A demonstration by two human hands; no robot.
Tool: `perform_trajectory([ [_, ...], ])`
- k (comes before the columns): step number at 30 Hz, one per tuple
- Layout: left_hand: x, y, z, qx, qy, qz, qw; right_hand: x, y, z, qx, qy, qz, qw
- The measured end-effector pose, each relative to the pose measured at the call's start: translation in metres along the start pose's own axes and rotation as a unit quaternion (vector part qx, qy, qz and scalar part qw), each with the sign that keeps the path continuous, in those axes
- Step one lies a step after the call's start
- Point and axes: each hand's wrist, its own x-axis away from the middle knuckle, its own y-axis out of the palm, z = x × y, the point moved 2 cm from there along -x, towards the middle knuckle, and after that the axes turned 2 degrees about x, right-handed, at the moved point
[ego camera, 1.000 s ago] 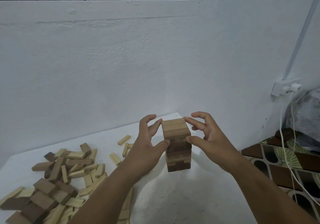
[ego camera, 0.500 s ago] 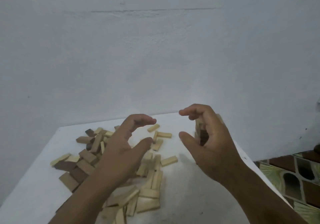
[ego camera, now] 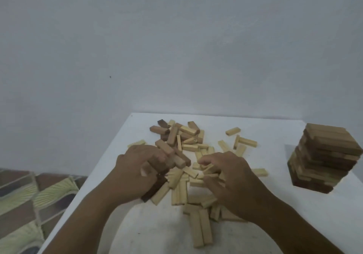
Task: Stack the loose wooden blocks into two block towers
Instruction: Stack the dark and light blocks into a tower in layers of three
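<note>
Clearly both hands are down in the pile of loose blocks (ego camera: 184, 155), which sprawls over the middle of the white table (ego camera: 275, 128); the one finished tower (ego camera: 322, 157) stands well apart from the pile, off by the table's right edge, with no second tower begun that I can see. From the head view, the left hand (ego camera: 137, 171) has its fingers curled round a dark brown block (ego camera: 159, 165) at the pile's left flank, and the right hand (ego camera: 227, 177) is hooked over pale blocks (ego camera: 206, 172) at the pile's centre — the picture is too smeared to say whether its fingers actually pinch one or merely rake. To do this gathering well, I judge it best to lift blocks of like length in threes, square their ends against each other, and set the first layer down on bare table clear of the pile and away from the tower, so a stray elbow cannot nudge it. The blocks are plain rectangular bars of unfinished-looking wood, some pale cream, some reddish or deep brown, flat-faced and sharp-edged; such faces should seat firmly on one another, though they lie crossed and tilted here, so pulling one may drag its neighbours. The tower shows alternating dark and light courses, slightly uneven at its sides.
</note>
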Motion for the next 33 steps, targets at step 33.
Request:
perform_trajectory([
  [33,-0.007,0.027,-0.011,0.082,0.141,0.099,0.982,-0.017,-0.003,0.000,-0.025,0.118,0.086,0.989],
])
